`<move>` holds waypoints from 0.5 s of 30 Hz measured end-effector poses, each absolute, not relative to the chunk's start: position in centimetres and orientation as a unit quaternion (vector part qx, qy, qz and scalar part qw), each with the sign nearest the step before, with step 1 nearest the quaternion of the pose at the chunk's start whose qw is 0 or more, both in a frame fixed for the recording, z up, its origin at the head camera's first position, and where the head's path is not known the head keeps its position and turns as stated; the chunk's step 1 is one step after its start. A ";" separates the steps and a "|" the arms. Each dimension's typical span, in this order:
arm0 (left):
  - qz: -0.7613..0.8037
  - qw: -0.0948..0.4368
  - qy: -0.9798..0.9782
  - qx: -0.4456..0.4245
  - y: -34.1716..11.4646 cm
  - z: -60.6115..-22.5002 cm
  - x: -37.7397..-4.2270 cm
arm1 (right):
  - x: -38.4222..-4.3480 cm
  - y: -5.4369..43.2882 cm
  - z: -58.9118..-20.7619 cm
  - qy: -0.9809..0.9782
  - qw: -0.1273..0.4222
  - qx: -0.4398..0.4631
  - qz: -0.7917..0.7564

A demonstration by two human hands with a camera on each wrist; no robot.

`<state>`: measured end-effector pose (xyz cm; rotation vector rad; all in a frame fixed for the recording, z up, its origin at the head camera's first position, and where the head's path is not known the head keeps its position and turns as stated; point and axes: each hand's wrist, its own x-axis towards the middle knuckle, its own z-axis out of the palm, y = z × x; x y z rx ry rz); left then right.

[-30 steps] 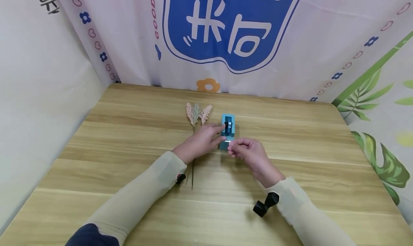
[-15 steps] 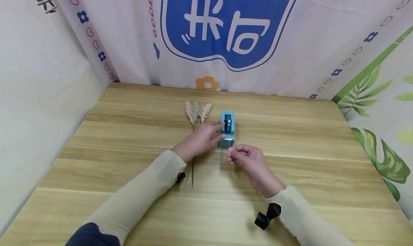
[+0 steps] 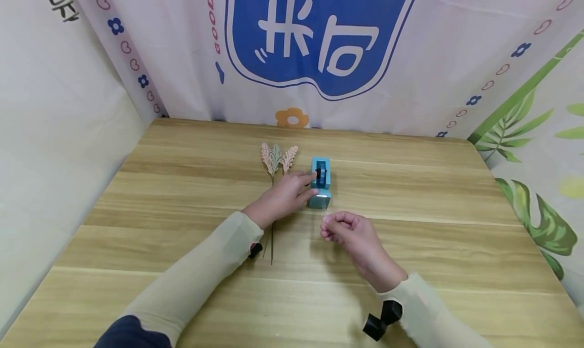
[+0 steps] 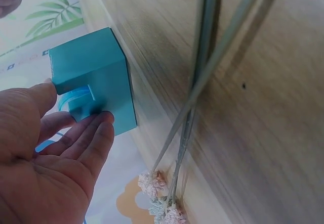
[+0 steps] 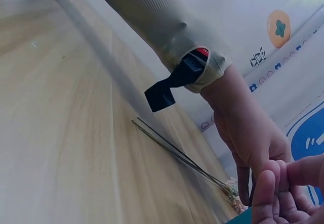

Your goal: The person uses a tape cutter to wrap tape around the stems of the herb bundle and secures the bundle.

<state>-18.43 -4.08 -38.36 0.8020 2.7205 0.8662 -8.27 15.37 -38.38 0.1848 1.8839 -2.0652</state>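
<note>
A light-blue tape dispenser point(image 3: 320, 202) stands on the wooden table, its roll seated in the slot. My left hand point(image 3: 286, 192) holds it from the left side; in the left wrist view the thumb lies by the toothed edge and the fingers point(image 4: 104, 118) press on the side wall. Just in front of the dispenser, my right hand point(image 3: 358, 239) pinches the end of a clear strip of tape point(image 3: 324, 210) between thumb and forefinger, the strip faintly visible. Artificial flowers point(image 3: 275, 159) with pink and green heads lie left of the dispenser, their stems partly beneath the left hand.
The wooden table point(image 3: 182, 196) reaches back to a printed cloth point(image 3: 191, 74) hanging behind it. Black wrist-camera mounts point(image 3: 380, 321) stick out from the sleeves. Thin flower stems point(image 4: 197, 82) run close below the left wrist.
My right hand has drawn back from the dispenser toward me, still pinching the tape end. The left hand and dispenser have stayed in place.
</note>
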 end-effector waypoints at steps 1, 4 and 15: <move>0.290 0.089 0.914 0.269 -4.1 -38.4 -18.4 | -8.1 15.4 -38.3 0.662 0.169 0.065 -0.727; 0.288 0.090 0.915 0.267 -4.0 -38.4 -18.5 | -7.6 15.4 -38.2 0.660 0.170 0.068 -0.728; 0.291 0.080 0.919 0.255 -4.1 -38.5 -18.4 | -6.8 15.5 -38.2 0.649 0.174 0.052 -0.739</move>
